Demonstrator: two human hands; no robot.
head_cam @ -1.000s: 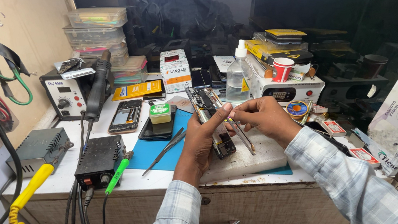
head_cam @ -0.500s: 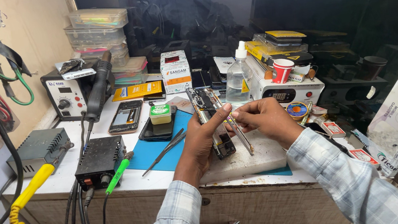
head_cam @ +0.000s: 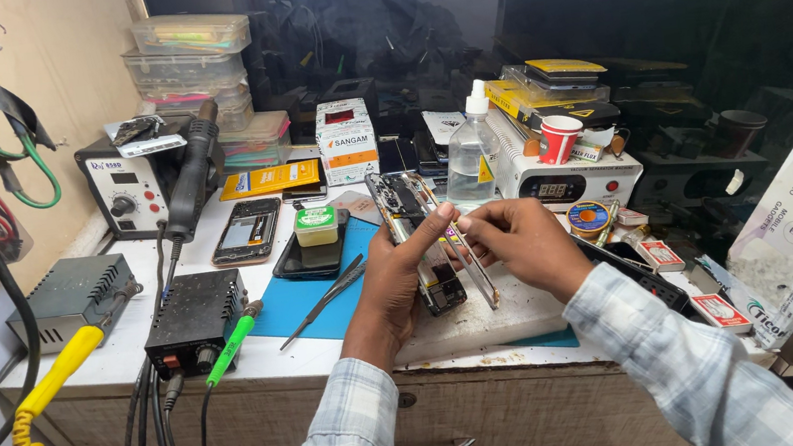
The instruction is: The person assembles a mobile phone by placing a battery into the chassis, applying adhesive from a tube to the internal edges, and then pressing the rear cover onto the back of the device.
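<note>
Holding steady, little changing since a second ago | left hand (head_cam: 401,278) gripping opened phone (head_cam: 419,240) | right hand (head_cam: 520,243) pinching its frame edge above the worktop (head_cam: 131,361) front.

Surface: a white workbench (head_cam: 121,363), scuffed and dusty along its front edge.
Mat: a blue mat (head_cam: 301,310) lying flat near the middle.
On the mat: metal tweezers (head_cam: 323,301) and a dark phone (head_cam: 312,259).
Left end: a grey power supply (head_cam: 73,296) just beside a black box (head_cam: 196,316).
Back: a clear bottle (head_cam: 471,153) and a white carton (head_cam: 346,140).
</note>
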